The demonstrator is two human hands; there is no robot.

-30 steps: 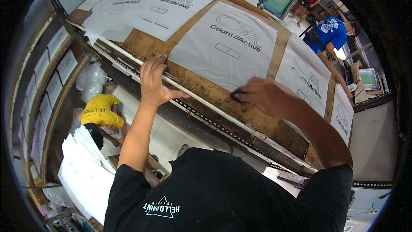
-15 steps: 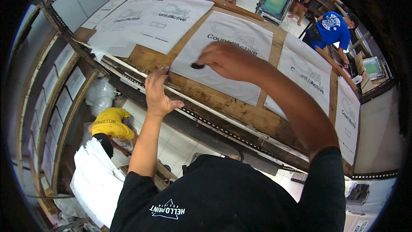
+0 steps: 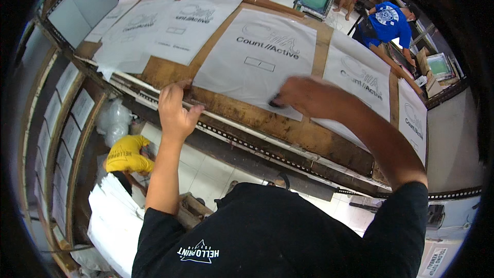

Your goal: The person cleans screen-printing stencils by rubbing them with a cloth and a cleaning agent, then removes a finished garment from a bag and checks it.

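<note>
A translucent white sheet (image 3: 226,74) printed with grey lettering lies flat on the brown wooden table. My right hand (image 3: 316,97), smeared by motion, is over the sheet's near right corner. Its fingers are closed on a small black object (image 3: 276,102) that meets the sheet; its kind is too blurred to tell. Near the sheet's front left corner, my left hand (image 3: 176,110) rests its fingertips on the table's front edge. The left thumb stands apart and nothing shows in that hand.
Similar printed sheets (image 3: 355,74) lie on both sides along the table (image 3: 206,98). Below left, a person in a yellow shirt (image 3: 128,155) bends down near a stack of white paper (image 3: 116,221). A person in blue (image 3: 388,23) works beyond the right end. Shelves (image 3: 72,159) stand left.
My right hand has swept the black object rightward from the sheet's left part to its near right corner. My left hand stays by the front left corner. The view has shifted slightly.
</note>
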